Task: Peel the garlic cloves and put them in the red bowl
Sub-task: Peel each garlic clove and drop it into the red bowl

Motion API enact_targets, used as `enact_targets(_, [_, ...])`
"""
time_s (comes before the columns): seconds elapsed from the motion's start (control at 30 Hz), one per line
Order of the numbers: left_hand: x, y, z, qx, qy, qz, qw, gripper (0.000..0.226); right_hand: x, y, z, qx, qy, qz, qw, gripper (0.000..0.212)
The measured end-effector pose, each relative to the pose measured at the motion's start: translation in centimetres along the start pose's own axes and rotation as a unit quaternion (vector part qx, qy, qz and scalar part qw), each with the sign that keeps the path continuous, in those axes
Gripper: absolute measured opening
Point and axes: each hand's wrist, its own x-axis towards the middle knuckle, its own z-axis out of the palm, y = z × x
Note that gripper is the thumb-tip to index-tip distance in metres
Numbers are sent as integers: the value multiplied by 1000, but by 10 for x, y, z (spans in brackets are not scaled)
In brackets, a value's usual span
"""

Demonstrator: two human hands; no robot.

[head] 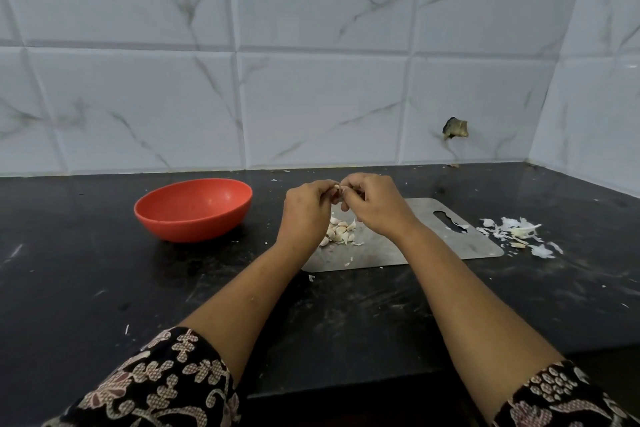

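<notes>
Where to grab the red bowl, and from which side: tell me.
Take the red bowl by its rim on the side nearest the left hand, which now pinches a garlic clove, thumb inside, from above: it stands upright, open, and its rounded wall offers no handle.

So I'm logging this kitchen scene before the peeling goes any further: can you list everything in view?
bowl: one, red, on the counter left of the board, nothing seen inside
board: one, grey metal, flat on the counter under the hands
garlic pile: one small heap, whitish, on the board's left part, too bunched to count
held clove: one, pale, between both hands above the pile
peels: scattered heap, white, on the counter right of the board
counter: one, black
wall tiles: white, grey-veined, behind the counter
hole: one, dark, in the tiles at right
left hand: pinches the held clove
right hand: pinches the held clove
</notes>
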Motion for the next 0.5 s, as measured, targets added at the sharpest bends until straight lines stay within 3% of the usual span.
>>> enact_targets(0.27, [-3,2,6,15,7,12,1000,22,-2,-4,0,80,29,31,996,24])
enact_targets(0.5, [-1,4,2,-77,19,-35,996,19,0,-4,-2,210,40,101,972,14])
